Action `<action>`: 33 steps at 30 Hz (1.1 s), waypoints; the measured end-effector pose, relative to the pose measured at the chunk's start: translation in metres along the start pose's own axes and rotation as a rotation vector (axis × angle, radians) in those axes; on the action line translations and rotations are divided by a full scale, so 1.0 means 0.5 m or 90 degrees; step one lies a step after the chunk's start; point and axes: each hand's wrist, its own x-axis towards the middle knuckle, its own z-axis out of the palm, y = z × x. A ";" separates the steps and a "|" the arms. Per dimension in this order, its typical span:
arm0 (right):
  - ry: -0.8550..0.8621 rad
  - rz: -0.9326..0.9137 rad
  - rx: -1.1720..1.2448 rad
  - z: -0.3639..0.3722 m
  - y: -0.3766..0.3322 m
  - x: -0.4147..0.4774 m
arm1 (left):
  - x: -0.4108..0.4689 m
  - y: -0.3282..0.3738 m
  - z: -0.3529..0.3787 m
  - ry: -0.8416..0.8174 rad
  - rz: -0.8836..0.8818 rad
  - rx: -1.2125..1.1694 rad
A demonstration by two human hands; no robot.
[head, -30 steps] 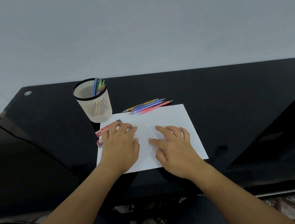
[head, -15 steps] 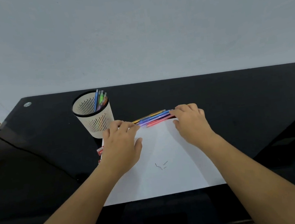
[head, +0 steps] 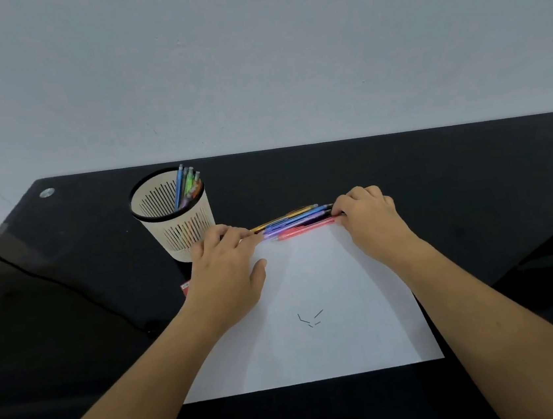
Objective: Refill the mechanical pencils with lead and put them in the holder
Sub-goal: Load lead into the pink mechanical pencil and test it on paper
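Your R hand (head: 369,219) curls round the right end of the pencils (head: 297,222), bundled at the paper's (head: 336,350) far edge on the desk (head: 435,163). L hand (head: 227,277) flat, relaxed, fingertips touching their left end. Holder (head: 181,230) just left. Lead bits (head: 310,319) mid-paper.

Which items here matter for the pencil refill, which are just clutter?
Job: loose pencils, holder, stored pencils, lead bits, paper sheet, red case (mostly hidden, likely lead).
Clutter: metal disc in table corner, thin dark line, maybe cable.
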 end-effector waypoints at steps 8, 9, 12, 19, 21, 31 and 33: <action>0.022 -0.010 0.038 -0.029 -0.032 -0.082 | -0.037 0.013 -0.025 0.056 0.019 -0.003; 0.027 -0.015 0.041 -0.031 -0.038 -0.096 | -0.044 0.016 -0.029 0.056 0.020 -0.003; 0.042 -0.030 0.052 -0.040 -0.051 -0.147 | -0.071 0.027 -0.042 0.068 0.035 -0.009; 0.053 -0.049 0.113 -0.049 -0.072 -0.233 | -0.129 0.037 -0.060 0.092 0.069 0.015; 0.051 -0.068 0.148 -0.053 -0.078 -0.253 | -0.139 0.037 -0.062 0.078 0.065 0.015; 0.220 -0.072 0.324 -0.099 -0.104 -0.284 | -0.153 0.036 -0.058 0.051 0.005 0.044; 0.263 -0.113 0.246 -0.100 -0.110 -0.273 | -0.152 0.037 -0.059 0.045 0.003 0.038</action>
